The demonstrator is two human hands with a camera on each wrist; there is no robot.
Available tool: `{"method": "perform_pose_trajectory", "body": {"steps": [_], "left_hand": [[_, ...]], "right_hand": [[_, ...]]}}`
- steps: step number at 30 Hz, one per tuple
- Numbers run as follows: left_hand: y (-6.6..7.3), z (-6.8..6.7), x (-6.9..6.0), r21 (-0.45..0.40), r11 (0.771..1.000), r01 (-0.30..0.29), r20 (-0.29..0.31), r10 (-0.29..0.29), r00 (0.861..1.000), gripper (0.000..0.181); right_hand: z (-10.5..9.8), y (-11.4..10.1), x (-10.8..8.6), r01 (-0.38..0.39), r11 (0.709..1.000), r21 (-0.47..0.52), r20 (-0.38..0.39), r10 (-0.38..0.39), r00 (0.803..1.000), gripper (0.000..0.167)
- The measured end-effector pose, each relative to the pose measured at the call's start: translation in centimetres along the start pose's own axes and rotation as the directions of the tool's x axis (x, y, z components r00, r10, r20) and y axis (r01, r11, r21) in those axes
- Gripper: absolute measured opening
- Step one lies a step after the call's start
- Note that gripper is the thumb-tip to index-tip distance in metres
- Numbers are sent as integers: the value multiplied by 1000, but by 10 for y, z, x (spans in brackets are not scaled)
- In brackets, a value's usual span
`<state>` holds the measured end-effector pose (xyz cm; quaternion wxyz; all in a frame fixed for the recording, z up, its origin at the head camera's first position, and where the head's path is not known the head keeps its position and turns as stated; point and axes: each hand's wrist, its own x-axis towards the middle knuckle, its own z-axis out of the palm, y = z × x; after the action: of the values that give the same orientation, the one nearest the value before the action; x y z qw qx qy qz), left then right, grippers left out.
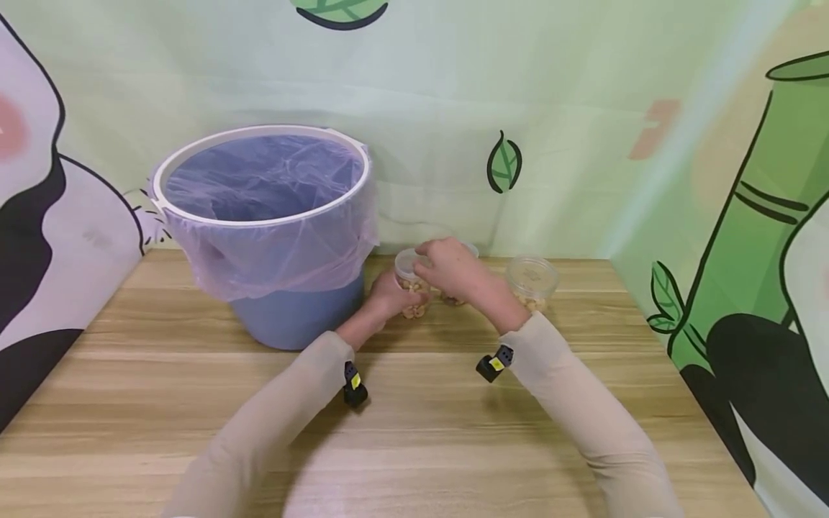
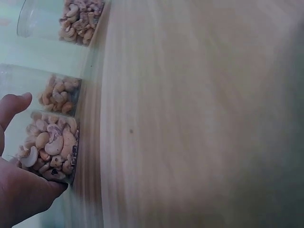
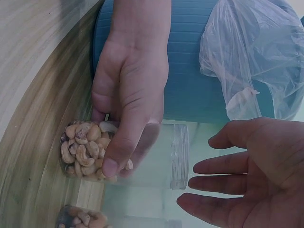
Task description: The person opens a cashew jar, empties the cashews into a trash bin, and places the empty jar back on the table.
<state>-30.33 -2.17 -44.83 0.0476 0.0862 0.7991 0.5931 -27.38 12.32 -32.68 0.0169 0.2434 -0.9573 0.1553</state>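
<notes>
My left hand point(image 1: 386, 296) grips a clear plastic jar point(image 1: 412, 312) partly filled with cashews, its thumb and fingers around the lower half. The jar stands upright on the table. Just above its lid point(image 3: 179, 156) hovers my right hand point(image 1: 450, 267); in the right wrist view its fingers are spread and loosely bent, a small gap away from the lid. A second cashew jar point(image 2: 59, 95) stands close to the right of the held one, partly hidden by my right hand in the head view. Farther right is a third, wider jar point(image 1: 532, 277) of cashews, partly behind my right forearm.
A large blue bin point(image 1: 298, 316) with a white rim and a thin pinkish liner point(image 1: 285, 262) stands left of the jars. The wooden table point(image 1: 414, 417) meets a printed fabric backdrop point(image 1: 427, 158) right behind the jars.
</notes>
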Motion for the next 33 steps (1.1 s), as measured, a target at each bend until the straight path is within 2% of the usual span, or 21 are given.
{"method": "perform_pose_trajectory", "body": {"steps": [5, 9, 13, 17, 22, 25, 27, 29, 33], "left_hand": [[1, -1, -3, 6, 1000, 6, 44, -6, 999, 62], [2, -3, -7, 7, 1000, -16, 76, 16, 997, 59], [0, -6, -11, -4, 999, -45, 106, 45, 993, 60], [-2, -9, -18, -23, 999, -44, 143, 47, 989, 62], [-1, -11, -24, 2, 1000, -16, 172, 16, 985, 63], [0, -12, -26, 21, 1000, -17, 176, 13, 984, 64], [0, -13, -26, 15, 1000, -25, 178, 22, 984, 57], [1, -13, -27, -34, 998, -46, 187, 51, 981, 46], [0, -14, -27, -103, 993, -58, 193, 77, 978, 26]], "right_hand": [[-1, 1, 1, 7, 1000, -17, 22, -6, 1000, 40], [0, 1, 1, -14, 1000, -7, 31, 14, 999, 42], [4, 1, 1, 5, 999, -32, 46, -4, 999, 43], [11, 1, 1, 13, 998, -58, 67, -9, 998, 52], [22, -4, -1, -77, 996, -49, 69, 81, 994, 64], [30, -10, -3, -169, 980, -105, 45, 174, 984, 74], [35, -15, -4, -223, 962, -159, 19, 229, 973, 79], [39, -20, -5, -255, 940, -229, -11, 259, 966, 84], [43, -25, -4, -276, 909, -313, -58, 272, 961, 88]]}}
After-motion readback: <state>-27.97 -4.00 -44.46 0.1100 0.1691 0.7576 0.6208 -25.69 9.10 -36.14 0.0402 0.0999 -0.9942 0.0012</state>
